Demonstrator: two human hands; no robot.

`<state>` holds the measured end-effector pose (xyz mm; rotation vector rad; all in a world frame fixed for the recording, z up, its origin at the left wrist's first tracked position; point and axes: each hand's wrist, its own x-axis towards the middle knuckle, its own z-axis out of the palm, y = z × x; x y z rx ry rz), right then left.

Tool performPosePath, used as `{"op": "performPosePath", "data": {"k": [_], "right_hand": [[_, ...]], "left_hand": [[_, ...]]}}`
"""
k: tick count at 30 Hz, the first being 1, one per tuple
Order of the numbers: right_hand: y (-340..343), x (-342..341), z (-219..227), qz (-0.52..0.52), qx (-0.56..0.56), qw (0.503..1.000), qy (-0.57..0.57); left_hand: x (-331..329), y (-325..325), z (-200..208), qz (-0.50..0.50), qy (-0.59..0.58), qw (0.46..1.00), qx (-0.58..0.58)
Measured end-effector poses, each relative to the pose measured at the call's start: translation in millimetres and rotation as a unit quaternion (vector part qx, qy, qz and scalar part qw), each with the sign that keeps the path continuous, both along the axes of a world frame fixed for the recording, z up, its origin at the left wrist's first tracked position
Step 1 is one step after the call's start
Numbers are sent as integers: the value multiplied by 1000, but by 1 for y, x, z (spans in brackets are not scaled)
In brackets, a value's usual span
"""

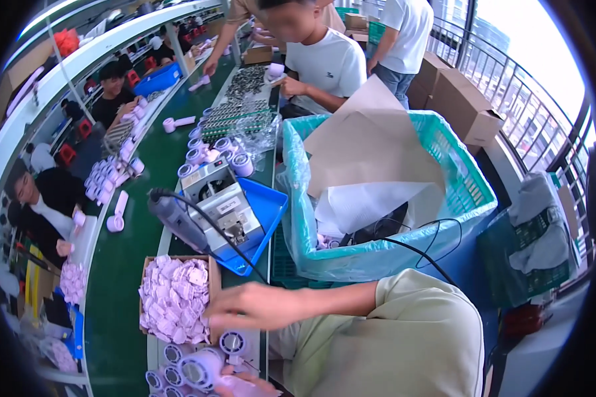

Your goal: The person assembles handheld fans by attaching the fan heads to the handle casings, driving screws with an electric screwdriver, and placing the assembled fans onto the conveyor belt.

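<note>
My right hand reaches across to the right edge of a cardboard box. Its fingers are stretched out and slightly blurred, with nothing visible in them. Small lilac plastic pieces are heaped in that box. At the bottom edge, my left hand is partly cut off, its fingers closed round the handle of a lilac hair-dryer-shaped housing. The round end of this housing points left. Several similar lilac housings stand close together beside it, their ringed ends up.
Beyond the box, a grey metal machine with a cable sits on a blue tray. A green conveyor belt runs past on the left. At right stands a lined turquoise crate. Several co-workers sit along the line.
</note>
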<state>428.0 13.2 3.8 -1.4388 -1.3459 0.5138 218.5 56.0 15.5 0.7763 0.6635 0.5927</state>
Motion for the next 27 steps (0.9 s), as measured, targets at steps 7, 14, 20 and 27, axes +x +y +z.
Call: {"op": "performPosePath", "data": {"k": [7, 14, 20, 27], "right_hand": [[3, 23, -83, -139, -98, 902, -398], [8, 23, -95, -124, -110, 892, -420], [2, 25, -82, -94, -66, 937, -330], [-5, 7, -22, -128, 19, 990, -54]], "left_hand": [[-34, 21, -7, 1, -347, 938, 16], [-60, 24, -46, 43, -398, 915, -47], [-55, 11, -38, 249, 172, 897, 324], [-37, 12, -4, 85, 30, 967, 238]]}}
